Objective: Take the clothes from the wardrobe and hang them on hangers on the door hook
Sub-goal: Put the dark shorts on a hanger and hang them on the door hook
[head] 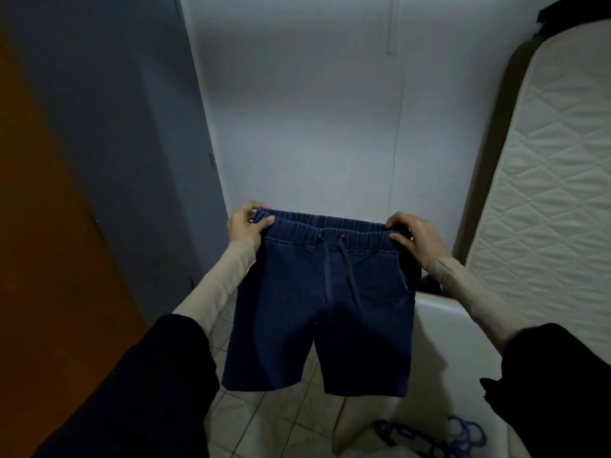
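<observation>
— So where's the garment rn?

— We hold the blue shorts [317,302] up in mid-air, center of view, in front of the pale wall [297,110]. Waistband runs left-right, legs hang straight down.

— Hands?

— Left hand [246,226] pinches the left waistband corner, right hand [416,238] grips the right corner; both arms stretched fwd, approx level, band taut between them.

— Hangers?

— Blue ones [463,434], we think, lie low at near right, below the right hand. So that arm's nearer, probably lets go first; left keeps the shorts. Door hook: not in view.
</observation>
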### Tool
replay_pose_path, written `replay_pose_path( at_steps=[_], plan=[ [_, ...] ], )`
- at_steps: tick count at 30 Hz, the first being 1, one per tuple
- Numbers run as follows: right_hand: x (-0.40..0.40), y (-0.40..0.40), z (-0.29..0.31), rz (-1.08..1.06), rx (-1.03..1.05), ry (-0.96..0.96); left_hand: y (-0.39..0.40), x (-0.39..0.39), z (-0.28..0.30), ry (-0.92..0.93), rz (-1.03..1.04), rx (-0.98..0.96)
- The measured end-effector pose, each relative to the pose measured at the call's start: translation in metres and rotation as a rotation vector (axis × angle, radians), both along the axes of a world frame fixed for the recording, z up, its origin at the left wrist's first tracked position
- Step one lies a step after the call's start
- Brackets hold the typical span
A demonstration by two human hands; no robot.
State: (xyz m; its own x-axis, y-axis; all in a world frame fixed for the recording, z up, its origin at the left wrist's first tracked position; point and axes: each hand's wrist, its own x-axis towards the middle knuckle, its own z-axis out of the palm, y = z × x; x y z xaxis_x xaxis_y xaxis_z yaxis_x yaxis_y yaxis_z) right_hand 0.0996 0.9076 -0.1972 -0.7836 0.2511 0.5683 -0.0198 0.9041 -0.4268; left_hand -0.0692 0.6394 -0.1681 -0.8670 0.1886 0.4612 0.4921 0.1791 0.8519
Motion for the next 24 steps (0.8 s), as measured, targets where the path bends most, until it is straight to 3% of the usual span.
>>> replay_pose_path(
  at_steps=[19,24],
  plan=[
    [0.010,-0.019,-0.188,-0.115,-0.473,-0.254,0.024,0.035,-0.187,-0.290,-0.038,-0.314],
    [0.020,-0.013,-0.234,-0.156,-0.496,-0.330,0.041,0.047,-0.231,-0.311,0.000,-0.307]
  ],
)
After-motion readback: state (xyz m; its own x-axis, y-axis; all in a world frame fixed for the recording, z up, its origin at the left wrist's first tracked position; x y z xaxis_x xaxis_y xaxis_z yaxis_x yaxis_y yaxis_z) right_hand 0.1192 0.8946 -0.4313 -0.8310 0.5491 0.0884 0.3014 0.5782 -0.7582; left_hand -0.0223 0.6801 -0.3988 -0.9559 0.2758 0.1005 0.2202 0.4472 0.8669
